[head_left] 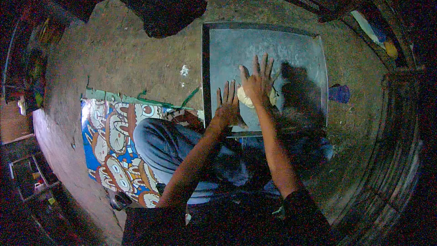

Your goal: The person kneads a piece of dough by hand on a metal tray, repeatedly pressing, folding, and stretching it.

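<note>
Dough (245,99), as we judge this pale rounded lump to be, lies on the grey tray (223,41), slightly near and left of its middle, under the right hand (258,85). We note that this hand is palm down over the lump, its fingers spread and pointing to the far side; pale edges show at left and right of it. The left hand (227,111) is nearer and to the left, its fingers spread and thumb out to the right. We cannot tell whether it presses on the tray or hovers just above. We see no pinch in either hand.

We assess the lump as soft, light and yielding, probably slightly tacky, and not fragile. We find a broad, flat palm suitable for pressing; for lifting, we advise cupping the rounded left and right edges, since a fingertip pinch would likely dent or stretch it.
</note>
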`<state>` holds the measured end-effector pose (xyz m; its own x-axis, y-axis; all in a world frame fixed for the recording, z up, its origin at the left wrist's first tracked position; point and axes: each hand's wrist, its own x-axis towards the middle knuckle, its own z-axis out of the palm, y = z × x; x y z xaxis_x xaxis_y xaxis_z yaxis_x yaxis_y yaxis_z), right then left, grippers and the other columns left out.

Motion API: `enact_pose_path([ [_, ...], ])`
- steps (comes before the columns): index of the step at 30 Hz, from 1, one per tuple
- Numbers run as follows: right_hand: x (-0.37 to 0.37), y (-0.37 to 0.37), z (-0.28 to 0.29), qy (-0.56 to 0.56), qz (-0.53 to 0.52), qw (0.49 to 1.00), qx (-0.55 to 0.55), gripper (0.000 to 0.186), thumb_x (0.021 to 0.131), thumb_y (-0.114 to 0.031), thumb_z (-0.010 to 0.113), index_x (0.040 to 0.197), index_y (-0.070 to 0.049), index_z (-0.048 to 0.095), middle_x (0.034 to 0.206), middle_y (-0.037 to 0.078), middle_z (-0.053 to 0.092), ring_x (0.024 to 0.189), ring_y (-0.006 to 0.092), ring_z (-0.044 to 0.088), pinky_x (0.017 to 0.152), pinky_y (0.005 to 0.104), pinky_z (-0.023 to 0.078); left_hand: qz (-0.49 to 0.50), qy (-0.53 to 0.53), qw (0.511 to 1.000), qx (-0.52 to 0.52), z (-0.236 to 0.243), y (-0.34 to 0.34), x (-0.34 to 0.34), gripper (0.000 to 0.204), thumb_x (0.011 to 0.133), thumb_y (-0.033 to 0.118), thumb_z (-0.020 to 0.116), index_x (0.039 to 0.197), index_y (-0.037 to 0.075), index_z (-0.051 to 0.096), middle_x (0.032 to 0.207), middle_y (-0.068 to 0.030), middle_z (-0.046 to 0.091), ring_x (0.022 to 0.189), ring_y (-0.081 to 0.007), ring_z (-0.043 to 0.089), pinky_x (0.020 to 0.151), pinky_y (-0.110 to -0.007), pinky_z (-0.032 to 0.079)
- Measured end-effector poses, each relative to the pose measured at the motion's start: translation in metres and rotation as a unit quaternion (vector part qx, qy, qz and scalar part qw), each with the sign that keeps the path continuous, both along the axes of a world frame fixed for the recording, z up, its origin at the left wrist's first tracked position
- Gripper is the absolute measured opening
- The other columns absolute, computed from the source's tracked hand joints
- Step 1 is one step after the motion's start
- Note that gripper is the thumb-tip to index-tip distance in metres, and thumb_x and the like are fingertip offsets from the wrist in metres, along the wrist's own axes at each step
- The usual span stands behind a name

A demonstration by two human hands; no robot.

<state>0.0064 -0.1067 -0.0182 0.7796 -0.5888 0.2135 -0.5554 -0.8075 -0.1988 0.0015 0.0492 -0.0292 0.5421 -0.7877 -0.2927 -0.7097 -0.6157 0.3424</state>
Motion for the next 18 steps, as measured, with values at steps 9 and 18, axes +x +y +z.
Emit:
enact_pose_path([
  [9,0.052,-0.025,-0.003,0.033,0.021,0.999,-0.005,0.065,0.095,-0.053,0.042,0.144,-0.011,0.042,0.158,0.014,0.018,0.147,0.0355,0.010,0.109,0.0699,0.005,0.000,-0.046,0.998,-0.034,-0.017,0.004,0.002,0.157,0.033,0.073,0.079,0.148,-0.006,0.010,0.158,-0.0242,-0.007,0.145,-0.0438,-0.011,0.112,-0.065,-0.004],
  [18,-0.013,0.009,0.009,-0.023,0.076,0.997,-0.021,0.054,0.094,-0.045,0.048,0.139,-0.014,0.049,0.154,0.014,0.030,0.144,0.0377,0.019,0.110,0.0663,0.008,0.031,-0.142,0.976,-0.160,-0.037,0.004,-0.006,0.158,0.031,0.074,0.079,0.150,-0.002,0.007,0.158,-0.0224,-0.004,0.146,-0.0422,-0.007,0.112,-0.065,-0.002],
])
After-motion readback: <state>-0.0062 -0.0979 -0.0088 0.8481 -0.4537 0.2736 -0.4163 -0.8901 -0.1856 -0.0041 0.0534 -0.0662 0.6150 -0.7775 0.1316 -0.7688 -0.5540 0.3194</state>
